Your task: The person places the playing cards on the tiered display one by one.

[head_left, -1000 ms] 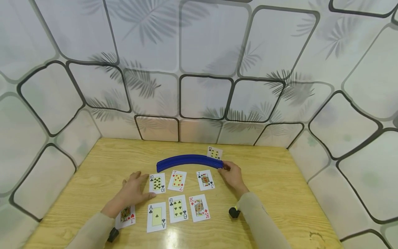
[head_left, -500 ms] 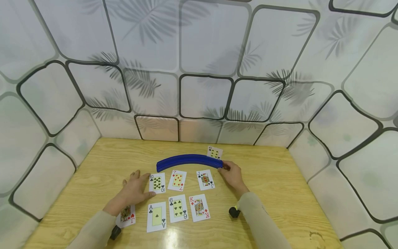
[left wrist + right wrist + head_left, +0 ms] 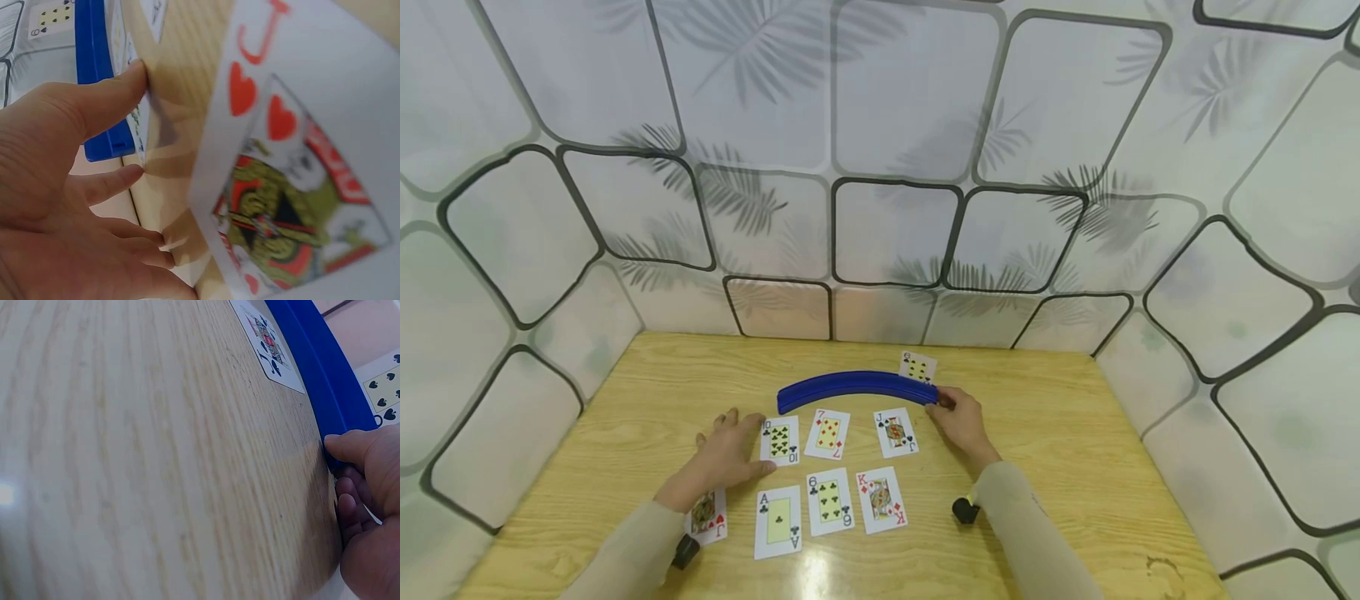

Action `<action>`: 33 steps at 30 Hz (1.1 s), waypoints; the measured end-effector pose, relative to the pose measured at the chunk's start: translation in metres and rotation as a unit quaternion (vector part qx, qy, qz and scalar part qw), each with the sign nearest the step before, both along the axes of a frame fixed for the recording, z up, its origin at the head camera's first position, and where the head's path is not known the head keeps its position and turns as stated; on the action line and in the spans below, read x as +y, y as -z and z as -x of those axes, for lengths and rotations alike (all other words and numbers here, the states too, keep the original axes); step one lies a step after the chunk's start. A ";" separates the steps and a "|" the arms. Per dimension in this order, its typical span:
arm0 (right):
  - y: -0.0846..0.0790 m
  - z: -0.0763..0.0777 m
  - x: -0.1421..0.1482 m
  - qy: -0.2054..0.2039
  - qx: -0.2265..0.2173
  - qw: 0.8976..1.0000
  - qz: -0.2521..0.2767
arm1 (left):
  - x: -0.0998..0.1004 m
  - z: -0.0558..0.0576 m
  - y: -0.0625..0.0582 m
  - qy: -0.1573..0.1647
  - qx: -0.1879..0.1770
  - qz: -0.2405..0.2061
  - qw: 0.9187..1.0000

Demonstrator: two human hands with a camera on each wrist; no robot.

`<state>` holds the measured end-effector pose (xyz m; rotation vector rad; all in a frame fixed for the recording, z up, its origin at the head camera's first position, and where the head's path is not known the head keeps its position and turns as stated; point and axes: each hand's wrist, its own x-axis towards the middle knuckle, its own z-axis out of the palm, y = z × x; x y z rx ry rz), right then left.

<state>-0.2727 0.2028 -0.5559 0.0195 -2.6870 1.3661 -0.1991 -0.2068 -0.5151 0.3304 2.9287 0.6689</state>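
Left hand: since the earlier frame, the left hand [image 3: 726, 454] and its sleeve have edged slightly rightward; the cards and holder look unmoved.
Ten: the ten of clubs [image 3: 780, 441] lies left of centre in the lower half. The left hand's fingers spread wide, thumb and index finger at its near and far edges, probably to take it without covering its face; whether they press on it I cannot tell.
Right hand: the right hand [image 3: 961, 427] pinches the right end of the holder [image 3: 850, 384], thumb in front, likely to steady it.
Holder: blue, curved, at lower centre, above the rows.
Six of spades: the six of spades [image 3: 917, 366] shows above the holder's right end, its lower edge hidden; it seems slotted there to stand facing the person.
Upper row: right of the ten, the seven [image 3: 828, 434] and jack of spades [image 3: 896, 432], apart, face up.
Lower row: jack of hearts [image 3: 705, 515], partly under the left wrist, ace [image 3: 778, 522], six of clubs [image 3: 830, 502], king [image 3: 882, 500]; spaced, presumably for easy reading.
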 end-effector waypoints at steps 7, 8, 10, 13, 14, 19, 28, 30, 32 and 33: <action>0.000 0.000 0.001 -0.006 0.001 1.000 0.001 | 0.005 0.003 -0.008 -0.017 -0.033 -0.001 0.999; 0.000 0.000 0.001 -0.007 0.000 1.000 0.001 | 0.005 0.004 -0.009 -0.017 -0.034 -0.001 0.999; 0.000 0.000 0.001 -0.007 0.000 1.000 0.002 | 0.006 0.004 -0.011 -0.018 -0.035 -0.003 0.999; 0.000 0.000 0.001 -0.008 -0.002 1.000 0.003 | 0.006 0.004 -0.011 -0.019 -0.034 -0.003 0.999; 0.000 0.000 0.001 -0.008 -0.002 1.000 0.003 | 0.006 0.004 -0.011 -0.020 -0.034 -0.004 0.999; -0.001 -0.001 0.001 -0.011 -0.007 1.000 0.005 | 0.007 0.004 -0.007 -0.037 -0.035 -0.018 0.999; -0.001 -0.001 0.001 -0.012 -0.002 1.000 0.003 | 0.009 0.002 0.001 -0.079 -0.018 -0.090 0.993; -0.001 -0.001 0.001 -0.013 -0.001 1.000 0.003 | 0.009 0.002 0.002 -0.076 -0.005 -0.117 0.990; -0.001 -0.002 0.001 -0.013 -0.001 1.000 0.003 | 0.009 0.001 0.001 -0.073 0.010 -0.146 0.987; -0.001 -0.002 0.001 -0.014 -0.001 1.000 0.005 | 0.009 0.001 0.001 -0.071 0.020 -0.158 0.985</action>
